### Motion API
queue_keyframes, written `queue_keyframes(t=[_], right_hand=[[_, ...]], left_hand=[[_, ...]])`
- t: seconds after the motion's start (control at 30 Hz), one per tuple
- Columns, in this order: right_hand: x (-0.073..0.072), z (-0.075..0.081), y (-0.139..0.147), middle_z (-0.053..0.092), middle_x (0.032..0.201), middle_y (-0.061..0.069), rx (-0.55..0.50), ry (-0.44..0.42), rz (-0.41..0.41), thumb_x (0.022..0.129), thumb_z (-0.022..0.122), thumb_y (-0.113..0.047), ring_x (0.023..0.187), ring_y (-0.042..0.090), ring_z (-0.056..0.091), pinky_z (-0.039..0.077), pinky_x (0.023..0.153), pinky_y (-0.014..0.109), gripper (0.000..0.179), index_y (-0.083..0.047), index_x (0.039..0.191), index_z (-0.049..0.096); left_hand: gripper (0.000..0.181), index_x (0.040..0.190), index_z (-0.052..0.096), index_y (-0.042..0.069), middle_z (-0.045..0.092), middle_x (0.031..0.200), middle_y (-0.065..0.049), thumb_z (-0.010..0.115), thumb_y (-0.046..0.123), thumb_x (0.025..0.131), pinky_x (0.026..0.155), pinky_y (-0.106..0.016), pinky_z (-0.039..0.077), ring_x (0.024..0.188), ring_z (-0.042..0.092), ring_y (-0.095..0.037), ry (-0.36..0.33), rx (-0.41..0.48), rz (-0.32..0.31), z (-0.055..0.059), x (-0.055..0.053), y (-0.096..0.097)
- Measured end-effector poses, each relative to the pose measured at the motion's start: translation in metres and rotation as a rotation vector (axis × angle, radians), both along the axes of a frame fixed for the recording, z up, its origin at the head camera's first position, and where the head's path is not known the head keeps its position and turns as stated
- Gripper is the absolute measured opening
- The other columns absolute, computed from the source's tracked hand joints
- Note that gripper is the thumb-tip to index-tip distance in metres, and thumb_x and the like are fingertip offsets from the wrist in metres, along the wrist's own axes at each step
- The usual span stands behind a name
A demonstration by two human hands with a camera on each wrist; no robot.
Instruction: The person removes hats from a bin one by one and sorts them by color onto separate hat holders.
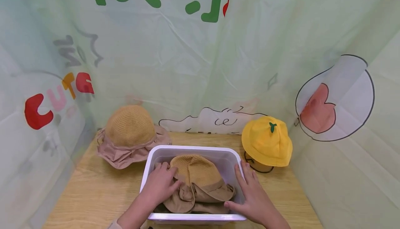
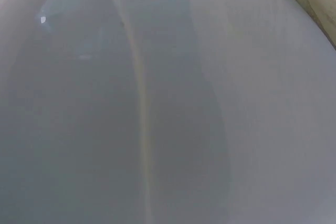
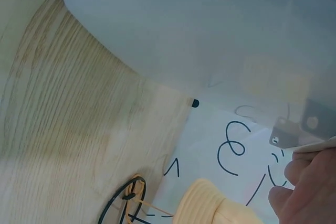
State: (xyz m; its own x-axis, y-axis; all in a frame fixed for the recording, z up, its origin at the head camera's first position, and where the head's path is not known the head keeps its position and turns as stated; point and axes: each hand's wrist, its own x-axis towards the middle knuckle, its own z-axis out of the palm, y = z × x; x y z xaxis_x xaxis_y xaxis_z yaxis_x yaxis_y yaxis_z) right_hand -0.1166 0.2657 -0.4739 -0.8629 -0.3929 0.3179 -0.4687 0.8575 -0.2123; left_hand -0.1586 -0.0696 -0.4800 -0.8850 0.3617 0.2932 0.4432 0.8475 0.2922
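Note:
A white plastic bin (image 1: pixel 193 149) stands at the front of the table. Inside lies a sun hat (image 1: pixel 203 173) with a tan woven crown and a brown cloth brim, creased and partly folded. My left hand (image 1: pixel 160 182) reaches over the bin's left side, its bent fingers and thumb gripping the hat's left edge. At the right rim, my right hand (image 1: pixel 254 196) rests with fingers spread and fairly straight. The left wrist view is filled by the bin's pale wall (image 2: pixel 173 103). In the right wrist view, my fingers (image 3: pixel 299 182) are beside the bin's outer wall (image 3: pixel 173 30).
Behind the bin on the left sits another sun hat (image 1: pixel 131 128) with a straw crown and pinkish brim. A yellow bucket hat (image 1: pixel 267 142) with a green sprout is at the right, a black wire ring (image 1: pixel 260 170) under it. Printed cloth (image 1: pixel 200 66) encloses the wooden table (image 1: pixel 93 194).

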Motion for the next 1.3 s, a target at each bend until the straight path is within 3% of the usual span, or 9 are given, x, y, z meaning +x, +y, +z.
queue_keyframes(t=[0.13, 0.37, 0.6, 0.73, 0.93, 1.1, 1.3], right_hand=[[0.001, -0.001, 0.000, 0.012, 0.165, 0.021, -0.002, -0.016, -0.016, 0.075, 0.074, -0.066, 0.154, 0.028, -0.001, -0.014, 0.117, 0.021, 0.118, 0.003, 0.156, 0.024], [0.002, -0.002, -0.003, 0.012, 0.165, 0.022, -0.001, -0.021, -0.026, 0.076, 0.073, -0.067, 0.154, 0.026, -0.002, -0.016, 0.116, 0.020, 0.120, 0.007, 0.155, 0.021], [-0.001, -0.002, -0.001, 0.016, 0.163, 0.024, 0.010, 0.023, -0.008, 0.073, 0.076, -0.065, 0.153, 0.018, -0.008, -0.013, 0.118, 0.021, 0.121, 0.010, 0.153, 0.024], [-0.002, -0.002, 0.000, 0.014, 0.164, 0.022, 0.005, 0.007, -0.014, 0.074, 0.076, -0.064, 0.153, 0.020, -0.007, -0.015, 0.117, 0.020, 0.121, 0.008, 0.154, 0.022], [-0.002, -0.002, 0.002, 0.009, 0.166, 0.019, 0.001, -0.057, -0.035, 0.075, 0.073, -0.066, 0.154, 0.023, -0.004, -0.015, 0.116, 0.018, 0.121, 0.005, 0.156, 0.019], [-0.001, -0.003, 0.003, 0.010, 0.166, 0.019, 0.003, -0.062, -0.037, 0.074, 0.074, -0.066, 0.154, 0.028, 0.000, -0.015, 0.115, 0.018, 0.122, 0.005, 0.156, 0.019], [0.000, -0.003, 0.002, 0.010, 0.166, 0.019, -0.009, -0.075, -0.047, 0.075, 0.075, -0.063, 0.154, 0.026, -0.001, -0.016, 0.114, 0.016, 0.121, 0.004, 0.157, 0.018]], left_hand=[[0.036, 0.109, 0.074, 0.013, 0.059, 0.095, -0.003, 0.076, 0.040, 0.085, 0.070, -0.038, 0.050, 0.085, 0.055, -0.021, 0.096, 0.051, -0.019, -0.002, -0.003, 0.001], [0.033, 0.107, 0.072, 0.018, 0.061, 0.094, 0.004, 0.083, 0.029, 0.078, 0.071, -0.035, 0.053, 0.085, 0.059, -0.018, 0.288, 0.145, -0.048, 0.002, -0.006, 0.000], [0.035, 0.108, 0.069, 0.017, 0.065, 0.097, 0.004, 0.083, 0.023, 0.076, 0.076, -0.036, 0.053, 0.086, 0.062, -0.018, 0.411, 0.257, -0.095, 0.005, -0.009, -0.001], [0.033, 0.109, 0.070, 0.017, 0.066, 0.097, 0.005, 0.081, 0.021, 0.077, 0.073, -0.033, 0.054, 0.085, 0.062, -0.016, 0.473, 0.311, -0.123, 0.009, -0.010, -0.001], [0.035, 0.108, 0.072, 0.016, 0.067, 0.097, 0.005, 0.082, 0.013, 0.075, 0.069, -0.029, 0.053, 0.084, 0.061, -0.013, 0.549, 0.396, -0.180, 0.021, -0.006, -0.006], [0.038, 0.108, 0.073, 0.015, 0.068, 0.096, 0.004, 0.081, 0.006, 0.072, 0.065, -0.027, 0.052, 0.083, 0.060, -0.013, 0.628, 0.440, -0.206, 0.036, -0.001, -0.010], [0.037, 0.108, 0.074, 0.012, 0.069, 0.096, 0.001, 0.079, 0.006, 0.072, 0.071, -0.031, 0.054, 0.084, 0.064, -0.017, 0.720, 0.470, -0.215, 0.053, 0.001, -0.012]])
